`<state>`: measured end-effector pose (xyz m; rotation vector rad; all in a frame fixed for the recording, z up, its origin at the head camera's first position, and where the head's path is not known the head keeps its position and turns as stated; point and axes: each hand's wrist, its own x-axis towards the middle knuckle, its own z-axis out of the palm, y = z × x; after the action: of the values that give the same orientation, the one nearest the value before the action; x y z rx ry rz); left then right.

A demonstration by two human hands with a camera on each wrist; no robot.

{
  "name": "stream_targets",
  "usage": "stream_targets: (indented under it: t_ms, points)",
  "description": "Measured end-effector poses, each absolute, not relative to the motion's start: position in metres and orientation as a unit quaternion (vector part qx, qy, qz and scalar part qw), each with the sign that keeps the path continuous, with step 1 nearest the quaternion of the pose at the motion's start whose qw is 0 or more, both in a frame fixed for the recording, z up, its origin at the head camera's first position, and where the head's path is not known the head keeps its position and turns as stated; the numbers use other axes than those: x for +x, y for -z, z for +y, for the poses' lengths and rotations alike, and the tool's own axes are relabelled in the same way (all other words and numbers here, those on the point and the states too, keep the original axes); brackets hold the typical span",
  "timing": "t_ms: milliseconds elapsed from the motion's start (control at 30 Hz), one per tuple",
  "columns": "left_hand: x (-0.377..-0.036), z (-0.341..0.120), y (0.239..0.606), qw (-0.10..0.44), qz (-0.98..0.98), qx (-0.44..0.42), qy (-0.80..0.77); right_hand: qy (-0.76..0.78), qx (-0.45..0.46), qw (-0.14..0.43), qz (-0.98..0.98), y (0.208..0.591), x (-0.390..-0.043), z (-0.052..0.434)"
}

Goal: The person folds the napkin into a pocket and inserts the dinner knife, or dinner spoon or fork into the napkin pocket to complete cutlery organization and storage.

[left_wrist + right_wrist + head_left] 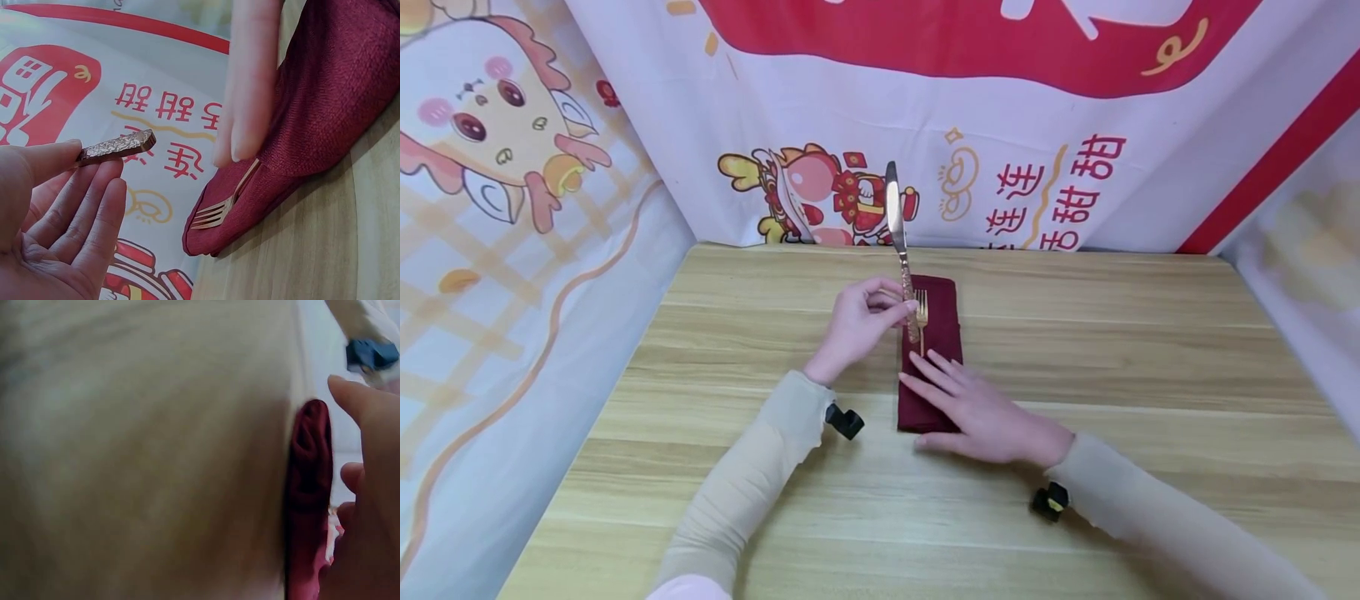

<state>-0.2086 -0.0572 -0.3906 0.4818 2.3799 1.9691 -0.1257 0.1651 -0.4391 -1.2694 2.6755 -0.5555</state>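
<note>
Between its thumb and fingers, my left hand (865,321) pinches a table knife (895,208) by its textured handle. The blade points away toward the backdrop. In the left wrist view the handle end (119,147) sticks out past the thumb. Below lies a folded dark red cloth napkin (917,410). A gold fork (209,215) is tucked into it, its tines showing and its lower handle hidden in the fold. My right hand (981,417) spreads its fingers over the napkin's near part; whether they press on it I cannot tell.
The wooden table (760,292) meets a printed cloth backdrop (827,100) at its far edge. Another printed cloth (550,275) hangs along the left side. A black wrist camera (846,421) sits on the left sleeve, another (1049,502) on the right.
</note>
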Motion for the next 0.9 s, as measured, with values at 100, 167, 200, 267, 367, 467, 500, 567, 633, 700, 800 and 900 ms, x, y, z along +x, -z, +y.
stream_targets:
  t_ms: [100,167,200,267,367,467,500,567,633,700,800,900]
  points:
    - [-0.21,-0.057,0.392,0.008,0.767,0.154,-0.623,0.159,-0.429,0.072,0.886,0.442,-0.122,0.161]
    - [-0.211,-0.057,0.392,0.007,0.767,0.155,-0.622,0.152,-0.43,0.082,0.886,0.443,-0.12,0.161]
    - [-0.212,-0.056,0.393,0.006,0.767,0.155,-0.622,0.15,-0.429,0.086,0.887,0.443,-0.119,0.161]
    - [-0.213,-0.055,0.393,0.005,0.768,0.155,-0.622,0.147,-0.428,0.092,0.887,0.443,-0.119,0.16]
    - [-0.217,-0.052,0.395,0.007,0.766,0.158,-0.624,0.141,-0.428,0.093,0.888,0.443,-0.119,0.16]
    - [-0.221,-0.047,0.399,0.012,0.766,0.162,-0.622,0.136,-0.428,0.092,0.889,0.443,-0.119,0.16]
    - [-0.223,-0.045,0.401,0.015,0.765,0.161,-0.624,0.135,-0.428,0.092,0.889,0.443,-0.119,0.16]
    - [-0.227,-0.041,0.404,0.023,0.762,0.159,-0.628,0.134,-0.43,0.09,0.888,0.444,-0.119,0.159]
    - [-0.232,-0.037,0.408,0.033,0.755,0.153,-0.636,0.134,-0.432,0.088,0.888,0.444,-0.12,0.159]
    - [-0.236,-0.033,0.413,0.045,0.749,0.148,-0.644,0.135,-0.433,0.089,0.887,0.443,-0.12,0.159]
    - [-0.242,-0.029,0.421,0.064,0.743,0.14,-0.652,0.138,-0.432,0.096,0.886,0.442,-0.12,0.158]
    - [-0.246,-0.025,0.427,0.078,0.744,0.134,-0.65,0.14,-0.432,0.101,0.885,0.442,-0.12,0.158]
